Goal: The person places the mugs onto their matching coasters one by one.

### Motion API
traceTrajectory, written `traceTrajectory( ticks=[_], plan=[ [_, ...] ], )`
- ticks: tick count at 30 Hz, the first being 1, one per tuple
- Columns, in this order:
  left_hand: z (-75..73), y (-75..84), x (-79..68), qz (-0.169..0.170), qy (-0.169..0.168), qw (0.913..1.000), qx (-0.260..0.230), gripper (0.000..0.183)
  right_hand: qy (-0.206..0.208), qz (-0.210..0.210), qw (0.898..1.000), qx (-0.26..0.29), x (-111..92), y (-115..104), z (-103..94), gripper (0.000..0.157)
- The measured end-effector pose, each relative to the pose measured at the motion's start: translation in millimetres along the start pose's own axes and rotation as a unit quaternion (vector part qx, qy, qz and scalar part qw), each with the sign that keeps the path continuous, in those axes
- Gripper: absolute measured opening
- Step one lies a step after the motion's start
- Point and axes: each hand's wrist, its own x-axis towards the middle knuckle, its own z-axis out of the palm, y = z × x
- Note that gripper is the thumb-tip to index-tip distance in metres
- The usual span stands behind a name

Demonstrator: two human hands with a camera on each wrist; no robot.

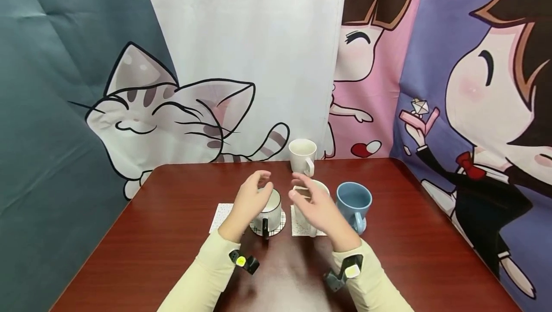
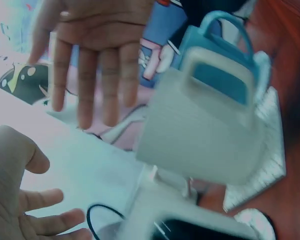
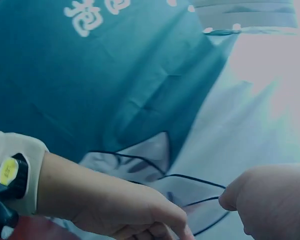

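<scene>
Both hands hover over a row of mugs, palms turned toward each other, with nothing in them. The left hand (image 1: 252, 199) is above a striped mug (image 1: 271, 217) with a black handle, which stands on a round plaid coaster (image 1: 281, 225). Partly covering a white mug (image 1: 321, 186) on a square speckled coaster (image 1: 296, 228) is the right hand (image 1: 316, 204). Loosely spread fingers of the left hand (image 2: 12, 185) show in the left wrist view, where the right hand (image 2: 100, 55) has straight fingers. In the right wrist view the right hand (image 3: 275, 202) is cut by the frame edge.
A blue mug (image 1: 354, 199) stands on a light blue coaster right of the white one. Another white mug (image 1: 302, 155) stands at the table's back edge. Left of the striped mug lies a square coaster (image 1: 220, 217). A printed curtain (image 1: 258, 53) hangs behind the reddish-brown table (image 1: 142, 235).
</scene>
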Motion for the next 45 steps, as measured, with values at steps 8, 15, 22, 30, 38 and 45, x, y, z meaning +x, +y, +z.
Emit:
traceTrajectory(
  ticks=[8, 15, 22, 30, 38, 45],
  plan=[
    [30.7, 26.6, 41.5, -0.012, -0.068, 0.9975, 0.013, 0.027, 0.053, -0.009, 0.999, -0.003, -1.3, 11.7, -42.4, 0.045],
    [63.3, 39.2, 74.8, -0.018, -0.130, 0.9909, 0.030, 0.029, 0.104, 0.002, 0.995, 0.000, -7.3, 2.2, -67.9, 0.042],
    [89.3, 43.5, 106.9, -0.069, -0.169, 0.9828, 0.027, 0.032, 0.117, 0.018, 0.992, 0.039, -6.3, 9.6, -78.0, 0.041],
    [99.2, 26.7, 125.6, -0.240, -0.206, 0.9292, -0.191, 0.042, 0.119, 0.014, 0.989, 0.084, -1.6, 19.6, -78.8, 0.041],
    [103.9, 10.0, 133.3, -0.308, -0.244, 0.8868, -0.243, 0.046, 0.118, 0.024, 0.988, 0.095, 0.1, 15.6, -79.5, 0.042],
    [112.7, 4.5, 139.0, -0.346, -0.256, 0.8601, -0.273, 0.046, 0.127, 0.020, 0.986, 0.106, 1.6, 15.2, -82.1, 0.039]
  ],
)
